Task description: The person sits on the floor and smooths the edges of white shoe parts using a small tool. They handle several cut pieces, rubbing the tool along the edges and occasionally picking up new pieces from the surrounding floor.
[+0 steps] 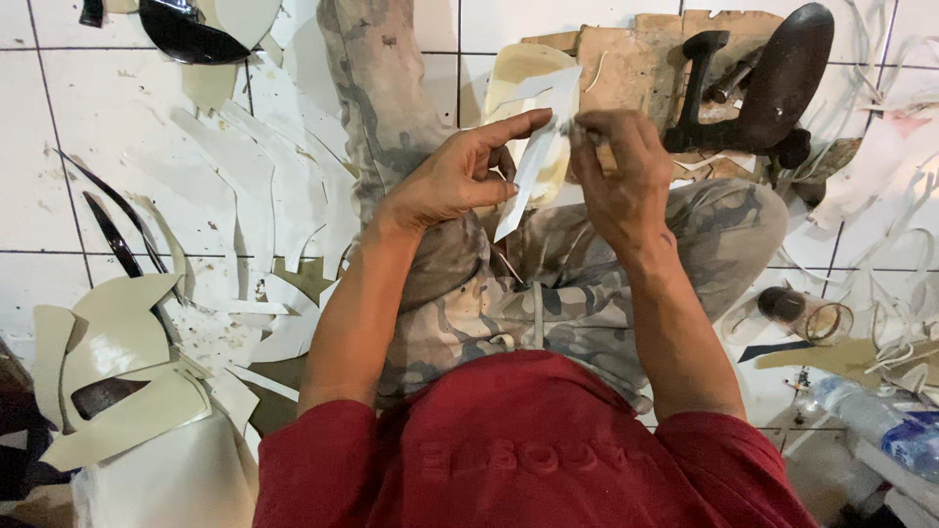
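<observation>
Overhead, white strip (536,156) pinched between left hand (460,176), right hand (611,171), above lap

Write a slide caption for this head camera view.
Seated person's left hand and right hand hold a white strip over scattered offcuts.

Bright, even light from above, white tiled floor (59,147) nearly washed out along its top edge, soft short shadows under the arms, mild glare on the glossy black piece (186,34), slight blur on fingers, corners bending a touch
</observation>
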